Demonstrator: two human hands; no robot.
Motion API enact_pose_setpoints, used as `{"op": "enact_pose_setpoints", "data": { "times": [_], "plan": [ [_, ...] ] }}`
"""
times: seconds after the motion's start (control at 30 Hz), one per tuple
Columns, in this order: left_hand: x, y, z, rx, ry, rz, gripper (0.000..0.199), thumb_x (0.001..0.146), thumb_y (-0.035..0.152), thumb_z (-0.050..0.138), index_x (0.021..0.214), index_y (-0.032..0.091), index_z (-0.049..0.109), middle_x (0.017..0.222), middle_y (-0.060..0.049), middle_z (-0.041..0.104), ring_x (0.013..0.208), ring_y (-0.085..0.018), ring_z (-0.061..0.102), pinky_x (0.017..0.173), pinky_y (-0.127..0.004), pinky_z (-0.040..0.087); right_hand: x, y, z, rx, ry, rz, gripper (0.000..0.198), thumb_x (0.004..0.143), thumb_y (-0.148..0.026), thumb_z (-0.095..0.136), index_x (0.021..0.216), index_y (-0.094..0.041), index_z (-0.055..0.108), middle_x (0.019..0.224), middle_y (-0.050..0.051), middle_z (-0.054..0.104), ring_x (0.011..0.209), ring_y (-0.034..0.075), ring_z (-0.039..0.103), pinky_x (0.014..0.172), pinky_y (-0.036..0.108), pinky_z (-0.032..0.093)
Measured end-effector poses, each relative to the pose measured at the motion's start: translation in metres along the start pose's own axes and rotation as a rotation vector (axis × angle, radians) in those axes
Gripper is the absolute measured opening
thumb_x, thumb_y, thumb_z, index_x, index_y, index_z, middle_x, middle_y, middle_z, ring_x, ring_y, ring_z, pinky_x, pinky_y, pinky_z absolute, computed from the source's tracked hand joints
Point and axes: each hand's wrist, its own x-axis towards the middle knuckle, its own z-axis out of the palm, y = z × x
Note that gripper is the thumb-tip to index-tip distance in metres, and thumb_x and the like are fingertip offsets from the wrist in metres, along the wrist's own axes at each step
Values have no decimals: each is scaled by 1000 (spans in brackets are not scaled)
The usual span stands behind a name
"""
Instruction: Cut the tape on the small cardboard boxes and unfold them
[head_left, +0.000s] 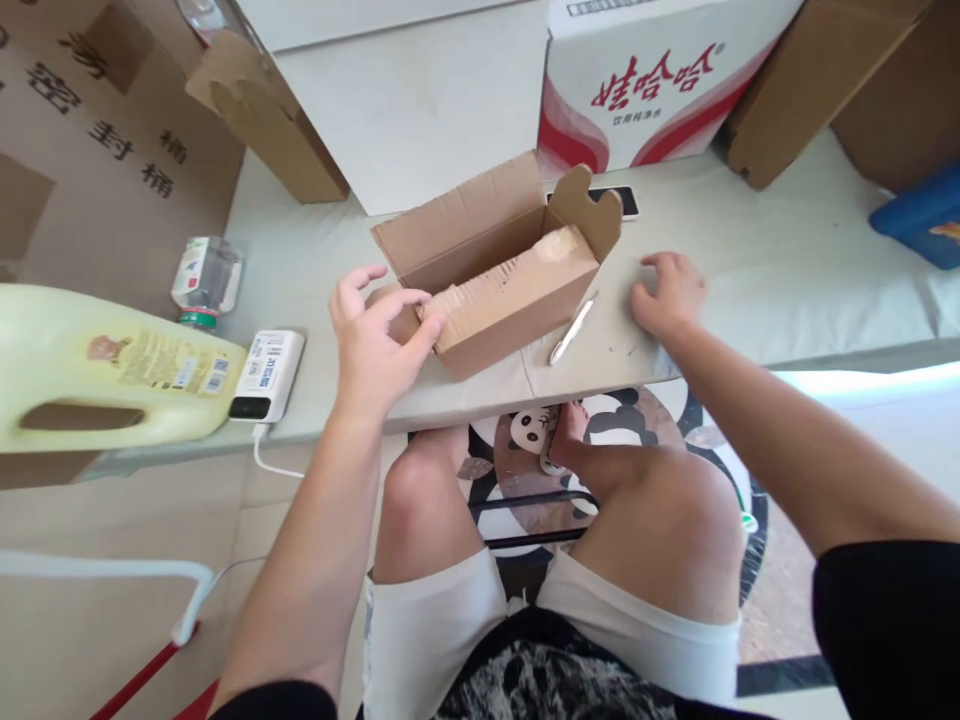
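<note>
The brown carton [517, 325] sits open on the cloth-covered table [757, 270], near its front edge, one long flap standing at its far side and an end tab up at its right. Taking the carton as the clock's centre, the left hand [379, 345] is between 8 and 9, thumb and forefinger closed narrowly on the near left corner. The right hand [671, 290] is at 3, apart from the carton, fingers loosely curled with a gap to the thumb and nothing visible in it. A slim white tool [572, 332] lies at 4, just beside the carton. A phone [626, 203] shows partly at 2, behind the tab. The white box [420, 115] stands at 11, the red-and-white box [652, 95] at 1. Farther out, the bottle [210, 278] lies at 9.
</note>
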Motion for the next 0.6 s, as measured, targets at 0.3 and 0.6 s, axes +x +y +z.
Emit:
{"op": "enact_pose_setpoints", "data": {
  "times": [0.3,0.6],
  "plan": [
    [-1,24,-17,156,-155,-33,35,74,45,78,101,25,69,130,-9,63,130,-36,53,115,-60,39,-46,-91,7,1043,150,-159,25,94,-33,47,117,-27,53,120,5,64,116,22,64,101,45,53],
    [-27,25,-48,-41,-31,275,7,82,23,74,85,26,69,135,-4,54,137,-27,51,126,-56,33,-95,-92,-7,1092,22,-245,33,97,-50,53,121,-28,59,111,6,66,102,22,65,90,42,56]
  ]
}}
